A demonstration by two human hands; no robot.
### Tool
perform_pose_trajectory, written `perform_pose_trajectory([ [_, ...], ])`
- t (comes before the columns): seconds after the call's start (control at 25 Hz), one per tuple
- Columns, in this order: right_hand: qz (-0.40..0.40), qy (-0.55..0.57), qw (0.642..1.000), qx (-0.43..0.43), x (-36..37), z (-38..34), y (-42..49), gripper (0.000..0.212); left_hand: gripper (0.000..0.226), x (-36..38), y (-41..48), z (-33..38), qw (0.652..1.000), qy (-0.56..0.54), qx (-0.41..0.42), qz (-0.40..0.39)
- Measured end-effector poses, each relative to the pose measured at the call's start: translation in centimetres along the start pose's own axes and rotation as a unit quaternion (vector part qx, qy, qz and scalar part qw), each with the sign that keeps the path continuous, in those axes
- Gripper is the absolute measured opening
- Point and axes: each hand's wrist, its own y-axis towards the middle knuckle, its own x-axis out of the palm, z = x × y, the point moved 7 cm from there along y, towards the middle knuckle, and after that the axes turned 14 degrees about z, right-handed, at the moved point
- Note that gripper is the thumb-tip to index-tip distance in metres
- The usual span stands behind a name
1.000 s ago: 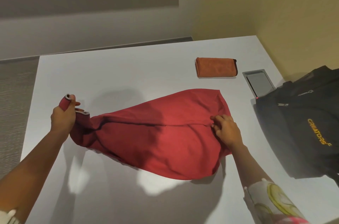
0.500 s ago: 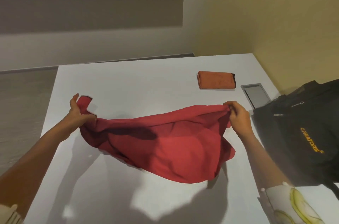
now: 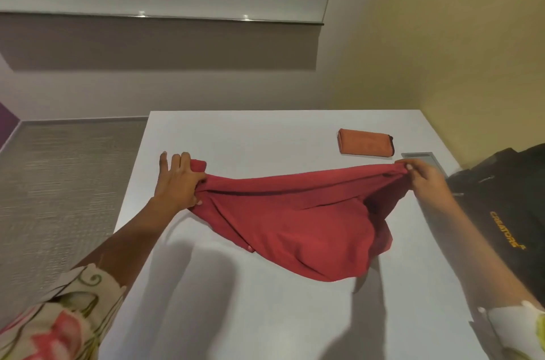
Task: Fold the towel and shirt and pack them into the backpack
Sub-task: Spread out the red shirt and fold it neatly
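The red shirt (image 3: 298, 212) is held stretched between the left hand (image 3: 177, 180) and right hand (image 3: 424, 180). One end is gripped by each, so its long axis runs left to right above the surface (image 3: 265, 135).

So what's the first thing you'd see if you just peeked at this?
The big red shirt, stretched between the left hand and the right hand over the middle of the white table. Behind it, toward the far right, lies a folded orange towel, and a black backpack with yellow lettering sits at the right side.
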Motion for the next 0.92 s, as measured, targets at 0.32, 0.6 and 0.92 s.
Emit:
perform_pose_trajectory([
  [0.32, -0.010, 0.091, 0.996, 0.023, -3.8, -3.9, -4.1, 0.035, 0.029, -3.0, -2.2, -0.2, 0.987, -0.105, -0.110, 0.043],
  [0.6, -0.087, -0.286, 0.933, -0.198, -4.0, -9.2, -9.8, 0.018, 0.024, -6.4, -3.5, -3.8, 0.953, -0.212, -0.158, 0.145],
  [0.92, 0.095, -0.172, 0.980, -0.022, -7.4, -9.0, -12.9, 0.023, 0.021, -11.6, -4.7, -5.1, 0.894, -0.336, -0.208, 0.210],
])
